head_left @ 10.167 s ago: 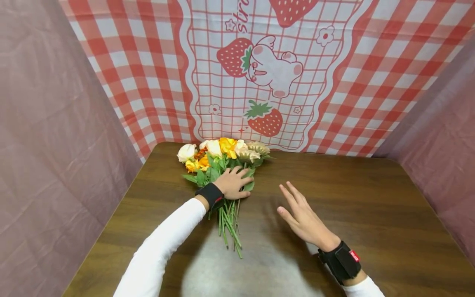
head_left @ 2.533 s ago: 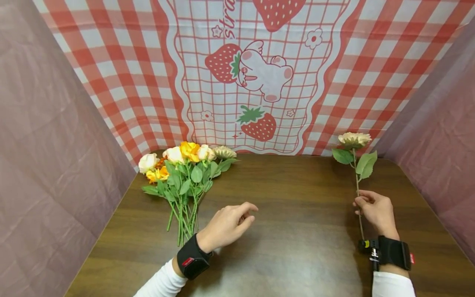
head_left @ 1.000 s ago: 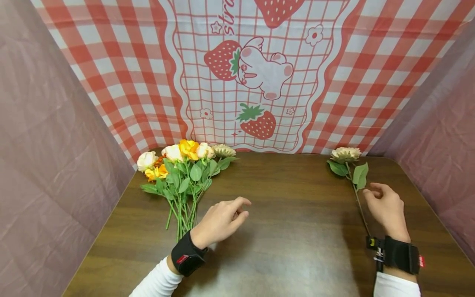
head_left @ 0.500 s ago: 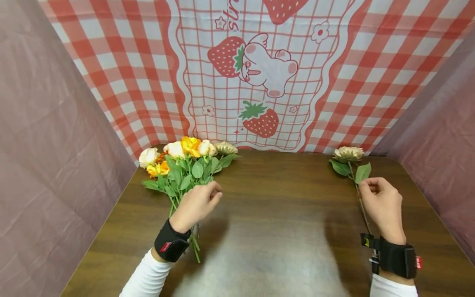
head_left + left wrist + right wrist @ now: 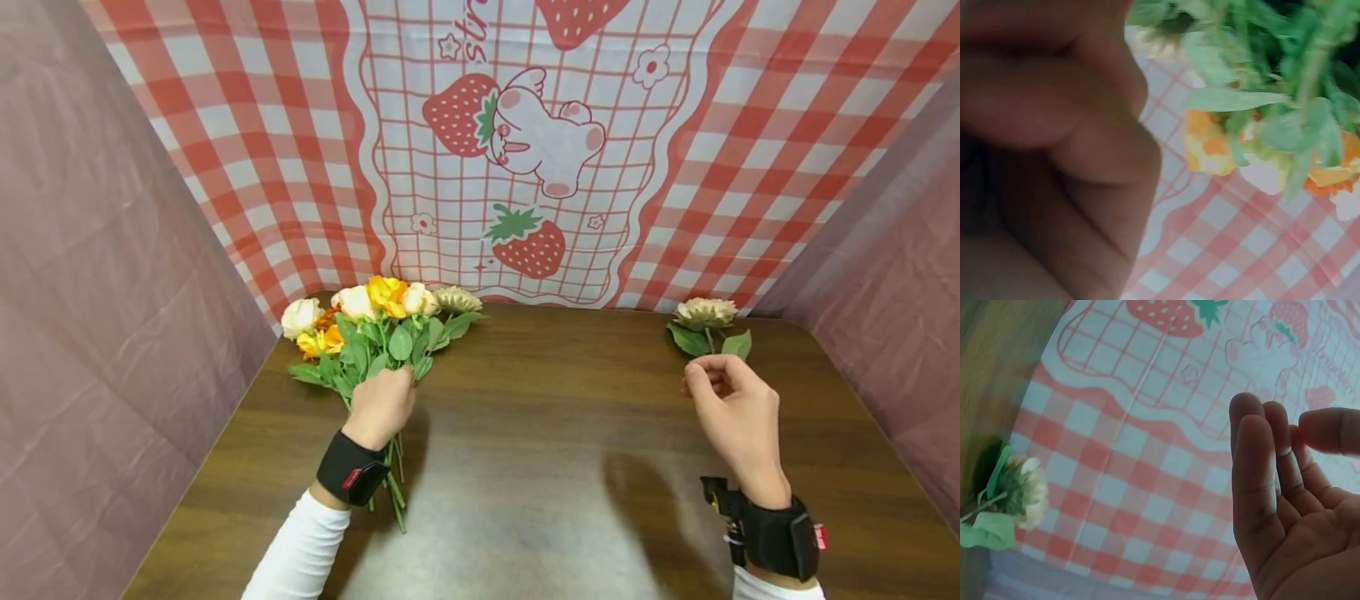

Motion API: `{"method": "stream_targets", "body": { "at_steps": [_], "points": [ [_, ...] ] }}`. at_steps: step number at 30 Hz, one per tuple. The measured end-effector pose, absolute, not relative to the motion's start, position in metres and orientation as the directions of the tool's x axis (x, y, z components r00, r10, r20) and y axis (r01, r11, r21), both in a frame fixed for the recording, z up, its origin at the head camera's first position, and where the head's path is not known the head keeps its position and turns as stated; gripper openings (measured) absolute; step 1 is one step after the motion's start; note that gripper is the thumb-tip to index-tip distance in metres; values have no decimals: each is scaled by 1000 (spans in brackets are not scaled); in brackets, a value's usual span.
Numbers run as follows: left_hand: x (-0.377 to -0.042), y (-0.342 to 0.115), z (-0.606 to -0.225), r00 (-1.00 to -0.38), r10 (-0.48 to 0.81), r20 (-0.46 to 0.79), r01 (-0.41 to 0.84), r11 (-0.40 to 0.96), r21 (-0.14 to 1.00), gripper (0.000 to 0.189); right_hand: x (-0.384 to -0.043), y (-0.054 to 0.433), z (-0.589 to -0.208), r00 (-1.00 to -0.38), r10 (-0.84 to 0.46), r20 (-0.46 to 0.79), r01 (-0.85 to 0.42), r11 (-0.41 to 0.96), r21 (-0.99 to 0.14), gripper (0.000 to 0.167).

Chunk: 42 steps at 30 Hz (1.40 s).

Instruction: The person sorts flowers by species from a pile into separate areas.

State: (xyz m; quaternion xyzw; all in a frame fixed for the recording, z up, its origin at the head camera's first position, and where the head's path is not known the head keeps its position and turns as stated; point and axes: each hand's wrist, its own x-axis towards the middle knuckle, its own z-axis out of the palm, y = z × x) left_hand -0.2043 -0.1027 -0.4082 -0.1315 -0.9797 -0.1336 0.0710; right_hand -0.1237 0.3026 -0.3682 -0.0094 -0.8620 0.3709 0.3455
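Observation:
In the head view, my left hand is over the upper stems of a bouquet of white, cream, yellow and orange flowers lying at the table's left. Its fingers point down and are mostly hidden. The left wrist view shows curled fingers close up beside green stems and leaves; whether they grip a stem is not visible. My right hand hovers with loosely bent fingers below a single cream flower lying at the right. In the right wrist view nothing is in its fingers, and the flower is apart.
A brown wooden table spans the space between the two flower groups. A red-and-white checked cloth with strawberries hangs behind. Pinkish drapes stand at both sides.
Earlier, my right hand carried the cream flower from the bouquet to the right and let it go. Now it has moved slightly left, while my left hand has moved left onto the bouquet's stems.

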Motion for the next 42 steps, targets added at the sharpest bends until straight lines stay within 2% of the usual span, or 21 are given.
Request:
{"method": "stream_targets", "body": {
  "at_steps": [6, 15, 19, 21, 28, 35, 42],
  "points": [
    [-212, -104, -426, -953, 188, 238, 230, 960, 162, 10, -124, 292, -371, -771, 184, 610, -308, 730, -610, 5],
    [-222, -103, -441, -974, 145, 175, 166, 979, 114, 7, -125, 281, -375, -803, 99, 588, -347, 723, -597, 4],
    [-225, -99, -446, -978, 149, 145, 163, 982, 92, 15, -125, 278, -379, -815, 50, 577, -370, 722, -584, 4],
    [-226, -98, -448, -979, 150, 135, 163, 983, 89, 18, -126, 278, -381, -815, 35, 578, -377, 726, -576, 4],
    [-228, -94, -452, -968, 157, 196, 176, 981, 81, 3, -128, 275, -383, -813, 9, 582, -396, 724, -565, 4],
    [-231, -91, -453, -975, 136, 178, 154, 984, 89, 8, -129, 273, -385, -823, -16, 568, -400, 726, -559, 5],
    [-228, -94, -451, -957, 145, 249, 177, 978, 108, 10, -128, 272, -386, -826, -25, 562, -398, 731, -553, 5]
  ]
}}
